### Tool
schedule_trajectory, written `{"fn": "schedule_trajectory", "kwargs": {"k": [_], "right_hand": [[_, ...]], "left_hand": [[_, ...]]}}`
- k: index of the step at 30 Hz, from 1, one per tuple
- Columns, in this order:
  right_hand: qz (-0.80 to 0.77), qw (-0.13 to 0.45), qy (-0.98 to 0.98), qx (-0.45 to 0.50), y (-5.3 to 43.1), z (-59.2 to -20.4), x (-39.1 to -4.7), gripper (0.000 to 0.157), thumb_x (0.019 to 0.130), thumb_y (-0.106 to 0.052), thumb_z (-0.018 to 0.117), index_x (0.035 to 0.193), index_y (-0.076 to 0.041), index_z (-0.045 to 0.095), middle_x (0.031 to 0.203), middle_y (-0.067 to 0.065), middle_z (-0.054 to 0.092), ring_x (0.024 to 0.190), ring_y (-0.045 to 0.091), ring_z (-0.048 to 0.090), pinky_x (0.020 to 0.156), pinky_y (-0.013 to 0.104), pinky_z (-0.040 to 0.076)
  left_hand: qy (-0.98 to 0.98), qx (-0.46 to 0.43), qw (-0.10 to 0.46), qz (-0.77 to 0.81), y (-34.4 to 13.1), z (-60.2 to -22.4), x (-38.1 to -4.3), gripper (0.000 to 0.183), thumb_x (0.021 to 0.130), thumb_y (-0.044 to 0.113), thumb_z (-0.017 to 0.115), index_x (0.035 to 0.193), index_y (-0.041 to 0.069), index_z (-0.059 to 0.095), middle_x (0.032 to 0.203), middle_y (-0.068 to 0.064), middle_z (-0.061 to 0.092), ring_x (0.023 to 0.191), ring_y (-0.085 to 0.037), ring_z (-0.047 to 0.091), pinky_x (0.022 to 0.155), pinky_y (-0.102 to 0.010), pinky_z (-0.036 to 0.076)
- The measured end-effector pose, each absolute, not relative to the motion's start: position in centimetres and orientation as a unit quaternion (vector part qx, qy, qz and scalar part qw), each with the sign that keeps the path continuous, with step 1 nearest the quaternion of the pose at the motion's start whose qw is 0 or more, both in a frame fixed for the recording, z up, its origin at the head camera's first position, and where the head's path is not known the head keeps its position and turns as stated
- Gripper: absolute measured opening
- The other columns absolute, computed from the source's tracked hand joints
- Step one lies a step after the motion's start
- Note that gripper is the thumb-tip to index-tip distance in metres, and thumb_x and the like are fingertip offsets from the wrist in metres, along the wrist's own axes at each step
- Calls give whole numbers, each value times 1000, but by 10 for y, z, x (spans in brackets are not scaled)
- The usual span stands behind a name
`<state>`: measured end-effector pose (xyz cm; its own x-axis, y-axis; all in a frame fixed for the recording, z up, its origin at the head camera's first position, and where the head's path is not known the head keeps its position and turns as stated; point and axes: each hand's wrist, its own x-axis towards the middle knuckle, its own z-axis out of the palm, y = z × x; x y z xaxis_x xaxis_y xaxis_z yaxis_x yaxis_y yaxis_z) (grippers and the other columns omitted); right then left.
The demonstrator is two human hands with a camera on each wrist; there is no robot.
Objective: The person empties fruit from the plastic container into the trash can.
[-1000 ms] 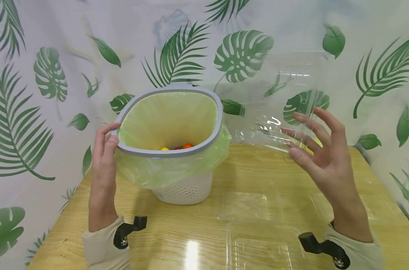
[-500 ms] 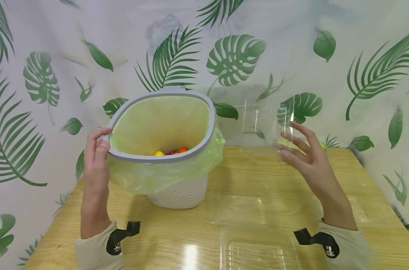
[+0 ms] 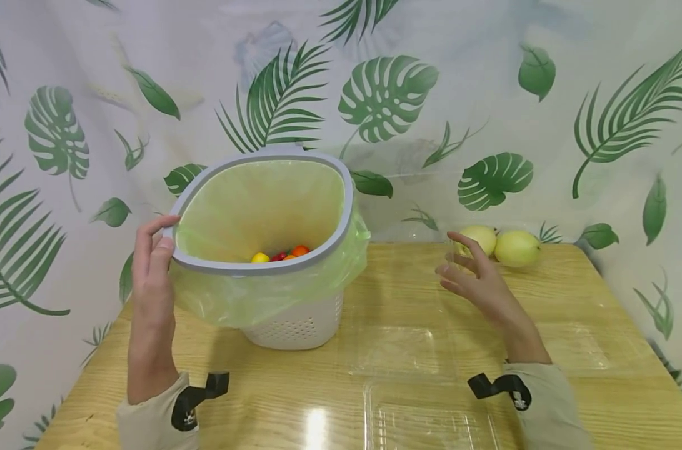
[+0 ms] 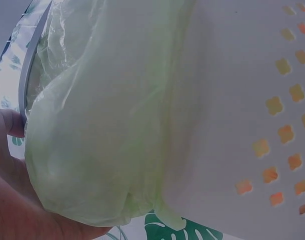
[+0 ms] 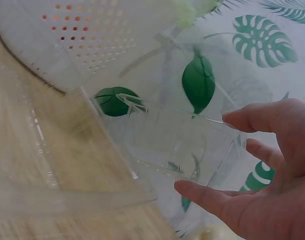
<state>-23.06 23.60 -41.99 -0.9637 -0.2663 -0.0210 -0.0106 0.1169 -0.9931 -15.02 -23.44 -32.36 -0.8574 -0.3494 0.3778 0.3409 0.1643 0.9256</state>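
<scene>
My left hand [image 3: 154, 269] grips the left side of the grey rim [image 3: 341, 228] of a white perforated bin [image 3: 295, 328]. A translucent green liner bag [image 3: 267, 294] is folded over the rim and hangs outside. Down inside sit several yellow, red and orange round pieces [image 3: 300, 250], partly hidden by the front rim. In the right wrist view, my right hand [image 5: 272, 170] holds a clear plastic box [image 5: 167, 145] by one end, thumb and fingers spread across it. The box barely shows in the head view, right of the bin near the table's back edge.
Two pale yellow-green fruits [image 3: 517, 248] lie at the back, just behind my right hand. Clear plastic trays [image 3: 394, 350] lie on the wooden table [image 3: 273, 400] in front of and right of the bin. A leaf-print curtain [image 3: 397, 94] hangs close behind.
My right hand has lowered the clear box from against the curtain toward the table and moved left, uncovering the pale fruits. The left hand keeps its hold on the rim.
</scene>
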Motion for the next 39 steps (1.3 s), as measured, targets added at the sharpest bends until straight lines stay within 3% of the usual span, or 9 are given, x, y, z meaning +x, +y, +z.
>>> {"fn": "schedule_trajectory", "kwargs": {"k": [5,13,17,24,28,31,35,39], "right_hand": [[-662,122,733,-97,229,-437,-236,71,106,-19,59,164,-20,19,158,29,22,137,40,41,99,36,51],[-635,125,756,-103,221,-443,-234,69,106,-23,58,163,-13,19,157,34,26,143,45,33,109,60,37],[-594,126,789,-92,227,-438,-231,68,107,-30,57,162,-10,22,155,34,31,145,46,32,109,64,33],[-602,118,790,-24,244,-435,-232,72,107,-29,54,163,-7,14,147,34,40,135,44,45,111,58,35],[-604,120,788,26,254,-436,-235,78,108,-31,49,163,-3,2,149,36,35,124,29,58,108,45,43],[-601,123,788,50,260,-437,-237,80,109,-33,47,162,2,-2,152,37,29,117,19,60,104,37,47],[-594,129,792,52,265,-436,-238,79,109,-34,43,160,7,-1,156,38,24,131,36,52,107,40,44],[-549,119,826,43,271,-435,-237,74,110,-37,39,158,13,11,155,40,26,138,50,41,109,52,40]], "left_hand": [[-715,8,266,-647,-235,-324,-149,36,106,24,39,136,18,58,124,-8,52,92,-25,55,84,-33,41],[-710,10,274,-649,-232,-322,-149,35,106,25,40,135,17,58,121,-9,52,91,-25,54,85,-32,39],[-709,12,270,-652,-232,-323,-148,35,106,25,40,135,17,58,122,-8,51,93,-25,54,86,-32,38],[-705,8,273,-654,-233,-323,-149,35,105,24,40,134,17,59,118,-11,53,91,-25,54,86,-32,38],[-708,7,273,-651,-233,-321,-149,35,105,24,40,134,18,59,116,-10,53,92,-25,53,88,-33,36],[-711,6,274,-648,-233,-321,-149,36,105,25,39,134,18,59,118,-9,53,93,-25,53,89,-35,35],[-714,8,274,-644,-233,-321,-148,36,105,25,39,135,19,58,116,-10,53,90,-26,55,84,-36,38],[-715,11,271,-645,-233,-321,-148,36,105,26,39,135,19,58,119,-9,53,93,-26,54,87,-35,36]]}}
